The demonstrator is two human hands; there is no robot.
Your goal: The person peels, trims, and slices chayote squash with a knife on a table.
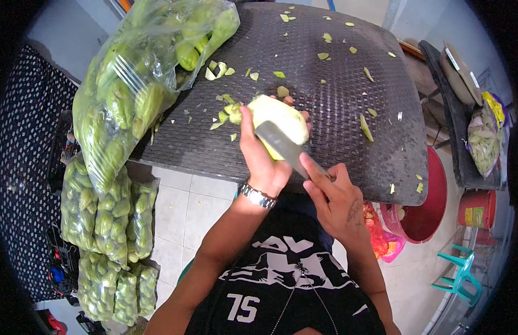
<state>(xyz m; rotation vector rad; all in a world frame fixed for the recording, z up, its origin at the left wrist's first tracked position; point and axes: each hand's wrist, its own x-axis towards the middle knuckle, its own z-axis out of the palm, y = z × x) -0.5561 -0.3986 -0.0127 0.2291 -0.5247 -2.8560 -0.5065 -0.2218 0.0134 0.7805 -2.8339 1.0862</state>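
Note:
Over the dark woven table, my left hand (267, 162) is wrapped round a large pale green peeled vegetable (284, 118), its fingertips showing past the far side. My right hand (334, 201) grips a knife, index finger along it. The knife's blade (280, 142) is slightly blurred and lies across the near side of the vegetable. Green peel scraps (223, 116) lie just left of the vegetable. Past them on the left, a big clear plastic bag (122, 95) of green vegetables rests on the table edge.
Peel pieces are scattered over the woven table (337, 72). Packed bags of green vegetables (111, 218) stand on the floor at left. At right are a red tub (435, 195), a red net bag (376, 229), a teal stool (462, 274) and a dark side table (448, 84).

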